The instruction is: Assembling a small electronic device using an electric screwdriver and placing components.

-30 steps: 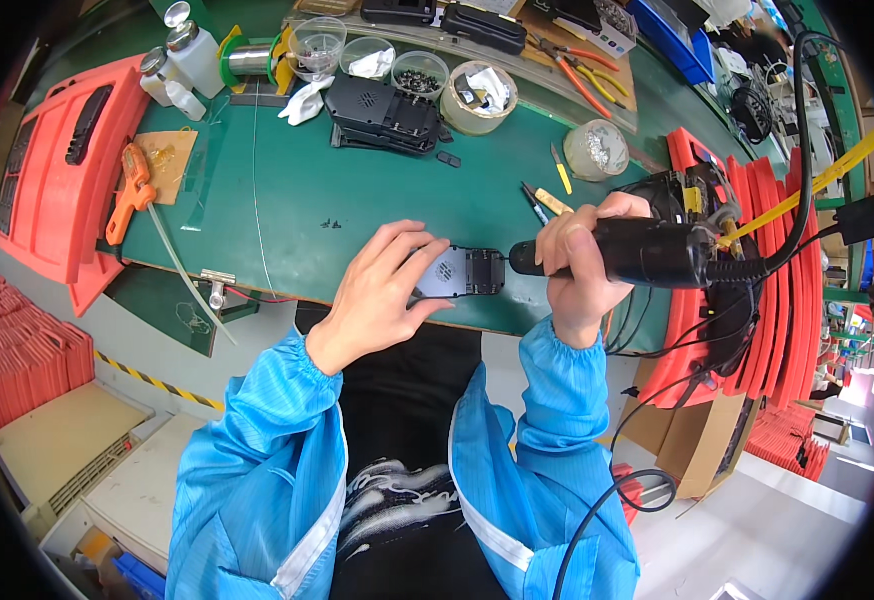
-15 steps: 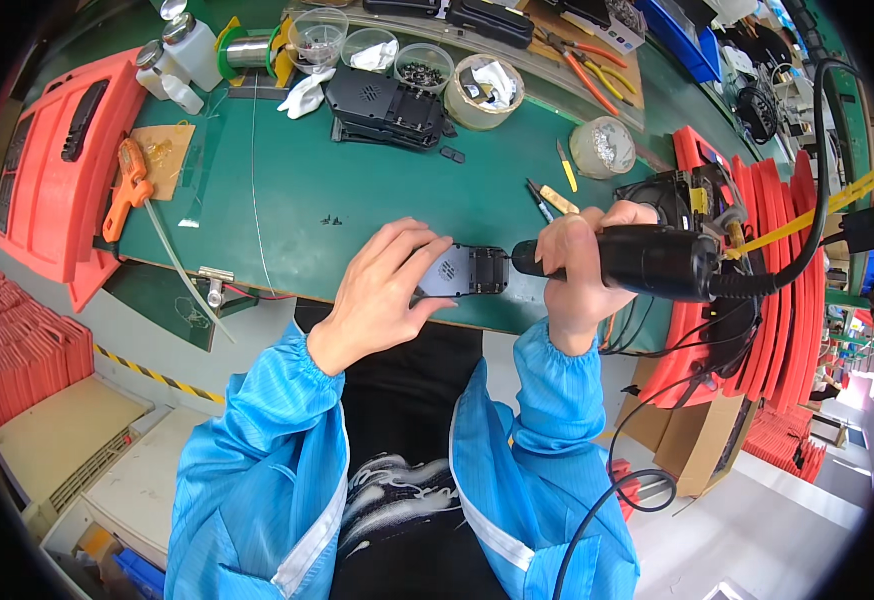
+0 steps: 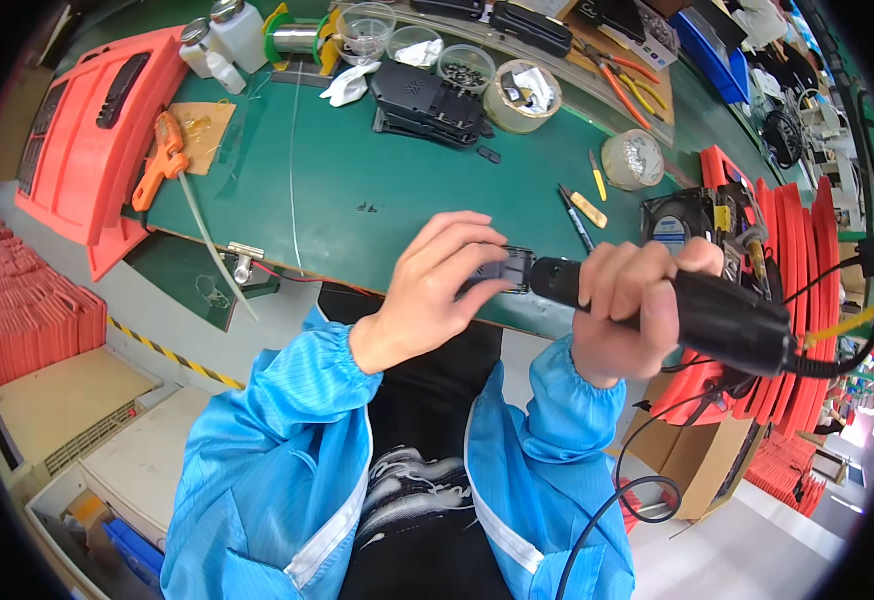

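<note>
My left hand (image 3: pixel 432 285) grips a small black plastic housing (image 3: pixel 520 270) at the table's front edge, its thumb below and its fingers over the top, so most of the housing is hidden. My right hand (image 3: pixel 625 308) is wrapped round a black corded electric screwdriver (image 3: pixel 732 322), held nearly level and aimed left. The screwdriver's front end is close beside the housing's right end; whether its bit touches cannot be made out. A few tiny dark screws (image 3: pixel 368 208) lie on the green table (image 3: pixel 297 215) beyond my left hand.
Stacked black housings (image 3: pixel 427 100) stand at the back, near tubs of small parts (image 3: pixel 465 68). An orange glue gun (image 3: pixel 165 160) lies at left. At right are a knife (image 3: pixel 597 175), a marker-like tool (image 3: pixel 577 215), a round tub (image 3: pixel 632 160) and red panels (image 3: pixel 792 240). The screwdriver's cable (image 3: pixel 847 365) trails right.
The whole view has shifted, with the table's things now further right. My left fingers cover more of the housing, which looks turned. The screwdriver now slopes down to the right.
</note>
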`<action>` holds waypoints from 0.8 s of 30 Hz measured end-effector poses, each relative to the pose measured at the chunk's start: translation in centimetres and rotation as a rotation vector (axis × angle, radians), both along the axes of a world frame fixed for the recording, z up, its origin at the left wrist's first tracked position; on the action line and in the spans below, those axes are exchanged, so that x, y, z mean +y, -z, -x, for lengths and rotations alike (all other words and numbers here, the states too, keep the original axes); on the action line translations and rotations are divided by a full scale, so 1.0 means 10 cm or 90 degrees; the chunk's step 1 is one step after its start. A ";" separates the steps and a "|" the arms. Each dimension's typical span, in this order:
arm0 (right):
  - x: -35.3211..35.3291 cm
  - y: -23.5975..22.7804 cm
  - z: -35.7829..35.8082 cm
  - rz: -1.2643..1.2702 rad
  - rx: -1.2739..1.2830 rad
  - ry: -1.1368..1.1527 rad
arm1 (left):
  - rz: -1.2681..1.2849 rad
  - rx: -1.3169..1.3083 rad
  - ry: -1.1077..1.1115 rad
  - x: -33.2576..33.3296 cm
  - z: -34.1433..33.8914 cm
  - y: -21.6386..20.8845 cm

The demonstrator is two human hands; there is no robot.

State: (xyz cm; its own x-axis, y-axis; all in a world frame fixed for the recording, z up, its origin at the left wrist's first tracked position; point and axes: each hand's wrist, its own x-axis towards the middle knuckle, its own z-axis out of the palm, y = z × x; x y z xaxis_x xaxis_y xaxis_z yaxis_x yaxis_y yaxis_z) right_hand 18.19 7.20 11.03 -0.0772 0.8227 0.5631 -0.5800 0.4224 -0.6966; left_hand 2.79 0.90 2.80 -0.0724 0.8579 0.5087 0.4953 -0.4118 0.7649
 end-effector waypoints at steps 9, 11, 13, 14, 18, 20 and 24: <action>-0.06 0.05 -0.16 0.021 -0.121 0.068 | 0.015 0.220 -0.172 -0.06 0.69 0.10; -0.07 0.12 -0.23 0.038 -0.133 0.077 | 0.022 0.250 -0.210 -0.06 0.87 0.17; -0.05 0.19 -0.27 0.068 -0.148 0.093 | 0.031 0.280 -0.230 -0.05 0.95 0.20; -0.04 0.21 -0.27 0.069 -0.149 0.095 | 0.036 0.296 -0.241 -0.05 0.96 0.20; -0.03 0.28 -0.25 0.085 -0.142 0.096 | 0.085 0.194 -0.081 -0.07 0.61 -0.01; -0.03 0.31 -0.25 0.089 -0.154 0.093 | 0.096 0.186 -0.048 -0.09 0.43 -0.01; -0.03 0.34 -0.23 0.085 -0.169 0.103 | 0.123 0.173 0.025 -0.12 0.27 0.06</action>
State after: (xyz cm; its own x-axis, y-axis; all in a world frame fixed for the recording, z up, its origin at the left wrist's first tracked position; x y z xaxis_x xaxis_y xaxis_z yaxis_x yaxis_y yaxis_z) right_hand 20.51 6.91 7.68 -0.0693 0.9015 0.4272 -0.3040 0.3887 -0.8697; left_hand 0.13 -0.28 2.23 0.0789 0.9397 0.3328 0.6788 -0.2952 0.6724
